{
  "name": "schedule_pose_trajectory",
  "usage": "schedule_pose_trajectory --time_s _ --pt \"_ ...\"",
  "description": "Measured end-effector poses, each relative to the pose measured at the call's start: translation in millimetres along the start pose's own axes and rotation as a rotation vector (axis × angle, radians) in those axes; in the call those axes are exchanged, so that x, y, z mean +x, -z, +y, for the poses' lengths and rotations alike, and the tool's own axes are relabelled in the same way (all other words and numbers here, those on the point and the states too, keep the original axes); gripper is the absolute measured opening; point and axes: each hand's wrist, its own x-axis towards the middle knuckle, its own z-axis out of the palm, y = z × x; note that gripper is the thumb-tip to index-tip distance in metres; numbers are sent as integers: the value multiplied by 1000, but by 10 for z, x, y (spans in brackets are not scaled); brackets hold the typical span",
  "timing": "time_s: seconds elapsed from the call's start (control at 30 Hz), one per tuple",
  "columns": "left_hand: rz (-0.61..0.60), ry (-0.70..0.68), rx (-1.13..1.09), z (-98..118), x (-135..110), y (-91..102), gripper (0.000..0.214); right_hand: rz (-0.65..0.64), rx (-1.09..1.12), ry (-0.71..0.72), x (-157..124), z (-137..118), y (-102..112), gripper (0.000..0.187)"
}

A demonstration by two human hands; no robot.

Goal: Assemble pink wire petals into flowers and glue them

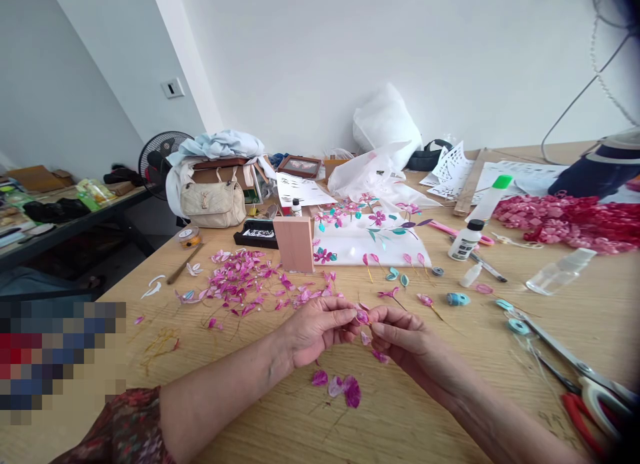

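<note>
My left hand (320,331) pinches a small pink petal (362,315) between thumb and fingertips, above the table. From the other side my right hand (405,334) meets it, thumb and forefinger closed at the petal's edge; whether they grip the petal or a thin wire on it is too small to tell. Just below, loose magenta petals (353,391) lie on the wood. A big scatter of pink petals (237,281) spreads beyond my left hand. Wire-stemmed pink petals (425,301) and teal leaves (393,274) lie past my right hand.
A wooden block (294,244) stands upright beside a white sheet (350,247) bearing finished flowers. On the right are scissors (583,367), a black-capped bottle (466,241), a clear spray bottle (560,272) and pink-red flower bunches (550,217). A beige handbag (213,203) sits back left.
</note>
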Motion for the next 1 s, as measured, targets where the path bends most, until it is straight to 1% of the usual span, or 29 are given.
schedule_pose_trajectory --time_s 0.13,0.33,0.7,0.87,1.0 --pt "-13 1 -22 -5 -3 0 19 3 10 -2 0 -1 -6 12" --pt "-2 18 -14 -4 -5 -1 21 16 2 14 3 -16 -27 14" --pt "-29 21 -15 -8 4 8 18 4 4 9 2 -19 -26 12" --pt "-7 16 -13 -13 3 1 19 6 -1 13 -12 -13 -26 14" --pt "-20 18 -16 -15 4 -1 20 -1 4 11 -6 -10 -26 14"
